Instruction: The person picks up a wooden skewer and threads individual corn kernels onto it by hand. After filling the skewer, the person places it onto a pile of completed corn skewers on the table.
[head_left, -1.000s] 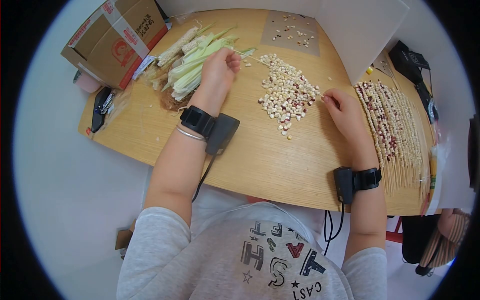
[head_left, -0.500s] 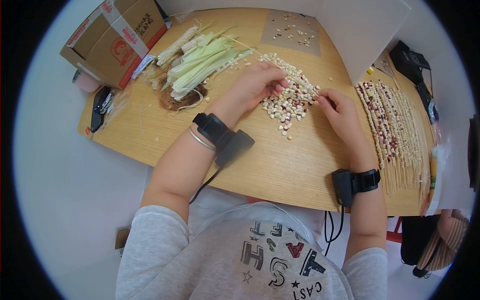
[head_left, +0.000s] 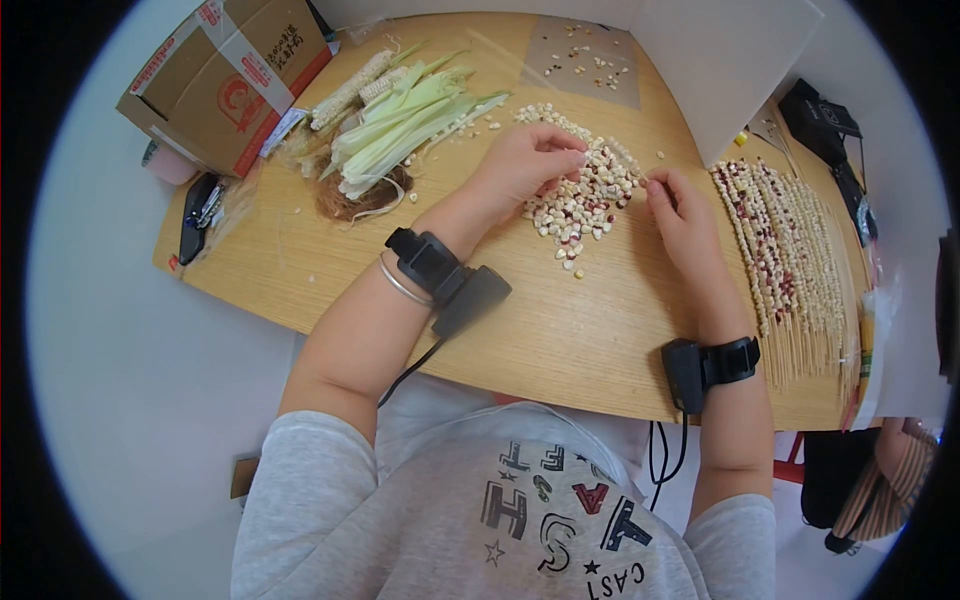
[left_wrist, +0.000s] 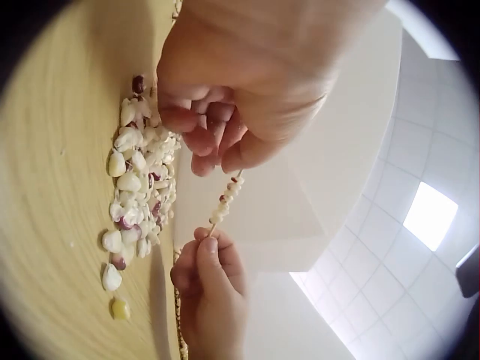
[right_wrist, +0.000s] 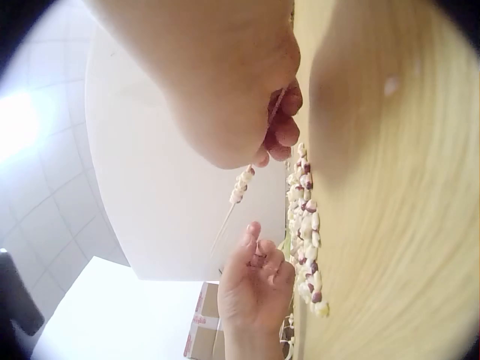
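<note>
My right hand (head_left: 685, 215) pinches a thin wooden skewer (right_wrist: 222, 229) by its end. A short row of pale and dark red corn kernels (left_wrist: 226, 198) is strung on it, just beyond the right fingertips. The skewer's bare length points up and away. My left hand (head_left: 530, 170) is beside the strung kernels, its fingers curled and its thumb close to the forefinger. A pale spot like a corn kernel shows at its fingertips, partly hidden by them. Below both hands lies a pile of loose white and dark red kernels (head_left: 575, 215).
Finished-looking rows of kernel-strung skewers (head_left: 780, 245) lie at the right. Corn husks (head_left: 400, 130) and bare-looking cobs (head_left: 352, 90) lie at the back left, beside a cardboard box (head_left: 230, 90). A grey sheet (head_left: 560, 50) with scattered kernels is at the back, near a white panel (head_left: 720, 70).
My left hand has come from the skewer's far end, over the husks, rightward to the strung kernels near my right hand. The skewer's far end has tipped upward. The right hand stays nearly in place.
</note>
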